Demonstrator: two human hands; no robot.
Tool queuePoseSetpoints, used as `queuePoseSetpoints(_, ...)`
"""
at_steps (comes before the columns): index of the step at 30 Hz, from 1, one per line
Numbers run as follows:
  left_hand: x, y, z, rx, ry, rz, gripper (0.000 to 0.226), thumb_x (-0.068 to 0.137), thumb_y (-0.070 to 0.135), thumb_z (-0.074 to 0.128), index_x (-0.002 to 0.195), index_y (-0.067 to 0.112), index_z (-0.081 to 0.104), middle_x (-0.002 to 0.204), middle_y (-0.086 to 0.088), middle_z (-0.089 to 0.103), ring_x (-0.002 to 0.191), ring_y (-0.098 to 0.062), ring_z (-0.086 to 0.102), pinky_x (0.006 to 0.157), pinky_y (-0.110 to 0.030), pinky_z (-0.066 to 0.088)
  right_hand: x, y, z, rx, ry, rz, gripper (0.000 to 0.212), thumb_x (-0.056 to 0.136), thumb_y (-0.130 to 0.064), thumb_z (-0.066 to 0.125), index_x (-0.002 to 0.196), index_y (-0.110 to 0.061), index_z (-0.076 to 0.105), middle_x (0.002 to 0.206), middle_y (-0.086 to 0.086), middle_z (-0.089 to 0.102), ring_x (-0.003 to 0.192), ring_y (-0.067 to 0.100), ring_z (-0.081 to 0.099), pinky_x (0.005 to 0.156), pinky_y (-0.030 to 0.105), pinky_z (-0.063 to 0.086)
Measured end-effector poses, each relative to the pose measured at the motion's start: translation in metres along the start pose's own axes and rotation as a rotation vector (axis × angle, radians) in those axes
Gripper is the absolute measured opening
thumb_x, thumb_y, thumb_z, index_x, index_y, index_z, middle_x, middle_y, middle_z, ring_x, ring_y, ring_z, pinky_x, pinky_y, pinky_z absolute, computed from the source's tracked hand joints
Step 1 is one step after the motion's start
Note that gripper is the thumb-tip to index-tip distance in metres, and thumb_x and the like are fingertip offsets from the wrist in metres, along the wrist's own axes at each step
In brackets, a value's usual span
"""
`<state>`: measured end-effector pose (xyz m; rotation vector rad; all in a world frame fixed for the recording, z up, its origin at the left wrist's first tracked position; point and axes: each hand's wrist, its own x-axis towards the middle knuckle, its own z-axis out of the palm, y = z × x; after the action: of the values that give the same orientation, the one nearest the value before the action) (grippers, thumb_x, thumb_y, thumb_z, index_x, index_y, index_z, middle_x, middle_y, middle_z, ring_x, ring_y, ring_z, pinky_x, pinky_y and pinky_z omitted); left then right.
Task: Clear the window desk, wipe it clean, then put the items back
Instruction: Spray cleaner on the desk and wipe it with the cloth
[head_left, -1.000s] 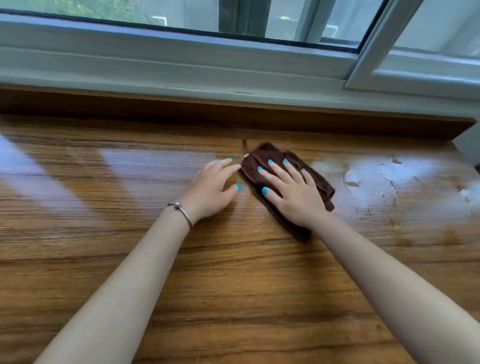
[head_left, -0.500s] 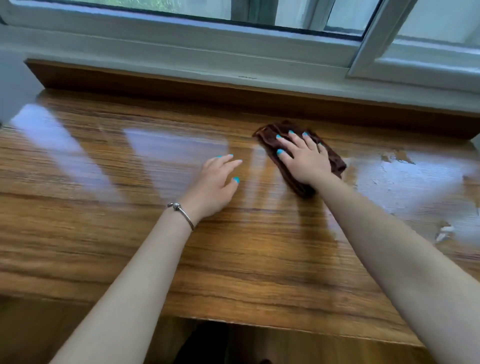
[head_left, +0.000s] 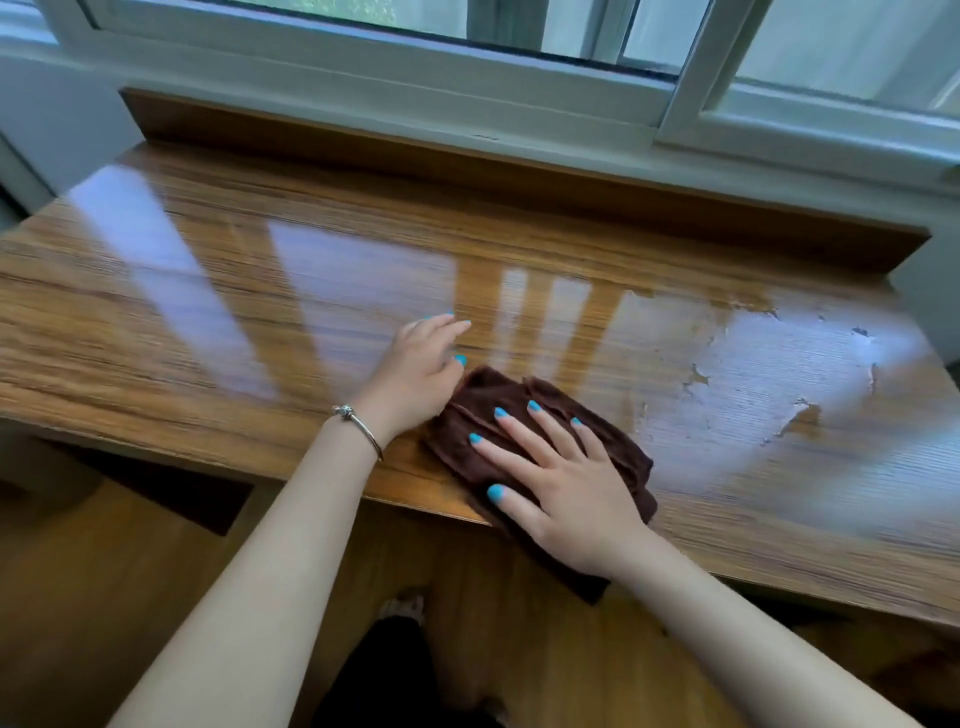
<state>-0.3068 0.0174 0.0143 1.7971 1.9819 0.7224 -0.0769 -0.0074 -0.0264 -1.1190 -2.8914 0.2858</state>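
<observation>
Two hands on the desk (head_left: 218, 332), and we see one task thing in use: the cloth (head_left: 483, 410).

Cloth: dark brown, soft pile, folded or bunched into a rough pad with creases along its top. It sits at the near edge of the desk, about mid-width, and its near corner hangs over that edge.

Right hand (head_left: 566, 488): flat on the cloth, fingers straight and spread wide, thumb out to the left, pressing down. Nothing pinched or gripped.

Left hand (head_left: 415, 369): palm down on the bare wood just left of the cloth, fingers straight and close together; its thumb side meets the cloth's far-left corner. A thin bracelet (head_left: 358, 422) is on that wrist.

Desk: glossy wood grain, strong window glare in bands. Right of the cloth the finish looks patchy, flaked or wet in blotches; we cannot tell which. The window frame (head_left: 363, 57) runs along the far side, above a raised wooden ledge.

Versus half a second ago: the cloth and right hand have come from far on the desk, near the ledge, back to the near edge. The left hand has held about the same spot, so the cloth is now touching it instead of well apart. The view has tipped down, so floor and a leg now show below the desk.
</observation>
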Motion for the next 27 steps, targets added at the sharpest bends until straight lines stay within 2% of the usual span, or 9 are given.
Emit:
queuePoseSetpoints(2,-0.005,0.009,-0.001,-0.009,0.005,0.005,0.047,0.095,0.015,0.053,0.141,0.016,0.045,0.151,-0.008,0.036,0.142,-0.023,0.026,0.114,-0.024,0.011,0.027,0.023,-0.008,-0.012,-0.009,0.031,0.048,0.095,-0.070,0.012,0.142,-0.069,0.005,0.163,-0.022,0.009,0.153,0.013,-0.002,0.120,0.049,-0.002)
queuePoseSetpoints(5,-0.015,0.019,-0.008,-0.017,0.041,0.010,0.048,0.095,0.016,0.054,0.142,0.016,0.045,0.151,-0.007,0.036,0.142,-0.024,0.026,0.116,-0.029,0.013,0.085,0.061,-0.026,0.014,-0.043,0.311,0.046,0.097,-0.068,0.020,0.142,-0.068,0.011,0.165,-0.018,0.001,0.152,0.020,-0.009,0.115,0.064,-0.007)
queuePoseSetpoints(7,-0.025,0.023,-0.014,-0.025,0.043,0.008,0.048,0.096,0.019,0.052,0.143,0.018,0.042,0.152,-0.004,0.034,0.142,-0.022,0.023,0.115,-0.029,0.013,0.107,0.072,-0.033,0.038,-0.090,0.419,0.048,0.098,-0.067,0.020,0.144,-0.065,0.012,0.165,-0.015,-0.001,0.152,0.023,-0.011,0.114,0.069,-0.007)
queuePoseSetpoints(10,-0.037,0.027,-0.015,-0.018,0.038,0.001,0.049,0.097,0.020,0.050,0.145,0.019,0.040,0.153,-0.002,0.032,0.142,-0.019,0.020,0.115,-0.029,0.011,0.088,0.052,-0.027,0.011,-0.097,0.357,0.050,0.097,-0.067,0.020,0.146,-0.063,0.010,0.165,-0.015,0.001,0.153,0.023,-0.008,0.114,0.069,-0.005)
queuePoseSetpoints(14,-0.033,0.032,-0.008,-0.013,0.047,-0.017,0.050,0.096,0.019,0.052,0.144,0.019,0.041,0.153,-0.004,0.032,0.142,-0.020,0.021,0.114,-0.026,0.011,-0.009,0.014,-0.002,-0.005,-0.008,0.146,0.054,0.091,-0.072,0.010,0.144,-0.065,0.002,0.164,-0.020,0.000,0.152,0.020,-0.010,0.114,0.063,-0.007)
queuePoseSetpoints(17,-0.019,0.037,0.001,-0.029,0.023,-0.003,0.050,0.095,0.020,0.053,0.143,0.020,0.042,0.153,-0.003,0.033,0.142,-0.020,0.021,0.115,-0.027,0.011,-0.050,0.014,0.001,-0.029,0.006,0.068,0.052,0.094,-0.072,0.011,0.144,-0.067,0.001,0.163,-0.021,0.000,0.152,0.020,-0.011,0.115,0.060,-0.006)
queuePoseSetpoints(19,-0.011,0.043,0.010,-0.034,0.011,0.017,0.050,0.094,0.019,0.054,0.143,0.020,0.043,0.153,-0.004,0.034,0.142,-0.020,0.022,0.114,-0.025,0.011,-0.042,0.024,-0.005,-0.016,-0.020,0.045,0.050,0.092,-0.074,0.009,0.140,-0.072,-0.001,0.163,-0.023,-0.001,0.152,0.017,-0.014,0.116,0.059,-0.007)
queuePoseSetpoints(23,0.002,0.053,0.021,-0.040,0.000,0.036,0.050,0.094,0.019,0.056,0.142,0.018,0.045,0.152,-0.005,0.035,0.142,-0.022,0.023,0.113,-0.022,0.011,0.026,0.067,-0.023,0.017,-0.040,0.206,0.048,0.093,-0.072,0.015,0.139,-0.073,0.003,0.164,-0.022,0.000,0.152,0.014,-0.011,0.117,0.058,-0.006)
queuePoseSetpoints(27,0.010,0.056,0.026,0.007,-0.024,0.080,0.050,0.093,0.019,0.058,0.142,0.015,0.045,0.150,-0.008,0.037,0.141,-0.026,0.026,0.118,-0.033,0.015,0.091,0.106,-0.043,0.005,-0.099,0.354,0.049,0.097,-0.068,0.021,0.145,-0.066,0.010,0.165,-0.017,0.001,0.153,0.019,-0.006,0.119,0.060,-0.002)
